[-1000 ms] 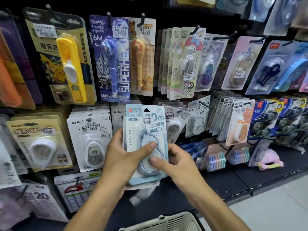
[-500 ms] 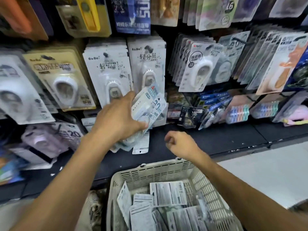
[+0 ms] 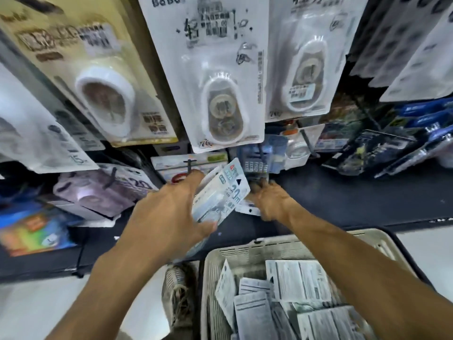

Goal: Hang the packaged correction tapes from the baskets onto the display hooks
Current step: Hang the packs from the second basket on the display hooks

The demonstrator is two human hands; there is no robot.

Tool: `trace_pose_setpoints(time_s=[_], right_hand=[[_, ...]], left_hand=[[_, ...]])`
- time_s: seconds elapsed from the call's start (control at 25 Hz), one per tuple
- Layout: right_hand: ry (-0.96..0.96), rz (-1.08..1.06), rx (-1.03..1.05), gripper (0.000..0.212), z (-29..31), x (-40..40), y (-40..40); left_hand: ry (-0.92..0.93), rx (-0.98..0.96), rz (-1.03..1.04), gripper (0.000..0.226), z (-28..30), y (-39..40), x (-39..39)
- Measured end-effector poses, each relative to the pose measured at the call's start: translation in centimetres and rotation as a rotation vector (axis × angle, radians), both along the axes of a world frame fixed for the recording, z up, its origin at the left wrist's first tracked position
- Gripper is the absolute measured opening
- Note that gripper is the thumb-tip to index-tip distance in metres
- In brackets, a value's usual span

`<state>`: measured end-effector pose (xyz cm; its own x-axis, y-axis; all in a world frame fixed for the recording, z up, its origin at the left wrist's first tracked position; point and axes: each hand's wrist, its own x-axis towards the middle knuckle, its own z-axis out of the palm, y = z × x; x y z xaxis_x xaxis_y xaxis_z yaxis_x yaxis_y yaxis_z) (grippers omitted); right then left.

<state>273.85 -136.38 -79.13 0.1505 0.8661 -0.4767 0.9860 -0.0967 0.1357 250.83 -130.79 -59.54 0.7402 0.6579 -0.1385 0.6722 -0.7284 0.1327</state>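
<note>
At the upper left of the frame a cream-carded tape pack [image 3: 98,77] hangs on the display, with a white "BoBo" pack [image 3: 215,77] at upper centre. Just left of centre, the left hand [image 3: 171,217] grips a small stack of packaged correction tapes [image 3: 221,195], thumb under and fingers curled round its back; the top pack shows "20m" and is tilted toward the lower row of the display. Right of that, the right hand [image 3: 272,200] reaches at the dark gap below the hanging packs, touching a loose white card [image 3: 247,209]; blur hides whether its fingers pinch anything, so their state cannot be told. At the lower right the basket [image 3: 245,249] holds more packs [image 3: 299,283], lying back-side up.

The step in hand appears to be hanging: the stack sits near a low hook. The next move likely calls for finding that hook's tip, lining up a pack's punched hole with it, and sliding the pack on squarely
</note>
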Motion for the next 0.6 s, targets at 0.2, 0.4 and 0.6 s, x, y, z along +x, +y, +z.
trace_pose_setpoints(time_s=[0.2, 0.4, 0.6], right_hand=[[0.070, -0.133, 0.008, 0.062, -1.0, -0.6, -1.2], [0.161, -0.164, 0.107, 0.023, 3.0, -1.0, -6.3], [0.386, -0.209, 0.089, 0.016, 18.1, 4.5, -14.3]], left_hand=[[0.076, 0.018, 0.009, 0.077, -0.5, 0.5, -0.8], [0.082, -0.042, -0.097, 0.068, 2.3, -0.9, 0.9], [-0.160, -0.123, -0.216, 0.084, 9.8, -4.7, 3.7]])
